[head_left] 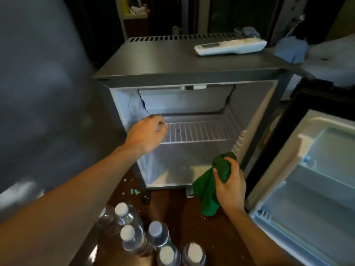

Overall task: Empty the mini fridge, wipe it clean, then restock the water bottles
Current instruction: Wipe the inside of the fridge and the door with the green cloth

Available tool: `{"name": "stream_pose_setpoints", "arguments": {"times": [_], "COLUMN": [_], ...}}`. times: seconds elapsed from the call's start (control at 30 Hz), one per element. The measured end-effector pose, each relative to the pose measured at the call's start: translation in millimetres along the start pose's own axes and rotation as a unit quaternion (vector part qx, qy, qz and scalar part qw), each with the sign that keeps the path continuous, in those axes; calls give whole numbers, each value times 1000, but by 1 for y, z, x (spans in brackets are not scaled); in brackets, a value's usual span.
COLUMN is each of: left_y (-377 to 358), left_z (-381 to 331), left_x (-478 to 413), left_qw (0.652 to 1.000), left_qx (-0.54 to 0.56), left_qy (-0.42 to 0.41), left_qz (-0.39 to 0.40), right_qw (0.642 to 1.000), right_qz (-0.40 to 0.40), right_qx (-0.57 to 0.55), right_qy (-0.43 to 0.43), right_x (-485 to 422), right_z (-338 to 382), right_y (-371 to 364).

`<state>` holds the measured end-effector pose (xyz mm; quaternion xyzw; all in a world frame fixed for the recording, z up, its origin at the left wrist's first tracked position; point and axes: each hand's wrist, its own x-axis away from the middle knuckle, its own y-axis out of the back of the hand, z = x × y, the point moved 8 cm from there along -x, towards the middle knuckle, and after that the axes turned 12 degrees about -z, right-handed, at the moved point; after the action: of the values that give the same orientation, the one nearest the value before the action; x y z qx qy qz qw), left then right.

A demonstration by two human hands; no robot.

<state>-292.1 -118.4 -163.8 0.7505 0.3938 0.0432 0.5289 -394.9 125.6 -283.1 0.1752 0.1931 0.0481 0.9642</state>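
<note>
The right hand, fist clamped round the green cloth, hovers at the mini fridge mouth's lower right, interior directly ahead (left hand curled loosely at the wire shelf).

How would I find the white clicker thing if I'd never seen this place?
Find the open mini fridge in the middle. Look on its flat dark top, toward the back right corner: the remote lies there on its side. It is long, white, with a small grey screen, and nothing else sits on the fridge top.
</note>
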Motion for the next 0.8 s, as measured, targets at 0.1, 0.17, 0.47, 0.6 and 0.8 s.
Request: {"name": "stream_pose_setpoints", "arguments": {"times": [0.1, 0.17, 0.47, 0.6, 0.8], "left_y": [-41, -71, -131, -133, -133], "left_z": [3, 8, 48, 50, 47], "left_x": [-26, -37, -57, -60, -60], "left_qw": [997, 989, 968, 971, 972], "left_qx": [-44, -80, -180, -170, -170], "left_qy": [-4, -13, -126, -131, -130], "left_qz": [71, 120, 120, 109, 100], "right_qw": [998, 998, 966, 905, 862], "right_qz": [32, 42, 126, 275, 323], "right_qx": [61, 49, 217, 320, 362], "right_qy": [1, -16, 64, 47, 148], "right_x": [-23, -36, -31, -29, -16], "right_z": [-21, -30, -85, -112, -101], "right_y": [-26, -46, -154, -197, -201]}}
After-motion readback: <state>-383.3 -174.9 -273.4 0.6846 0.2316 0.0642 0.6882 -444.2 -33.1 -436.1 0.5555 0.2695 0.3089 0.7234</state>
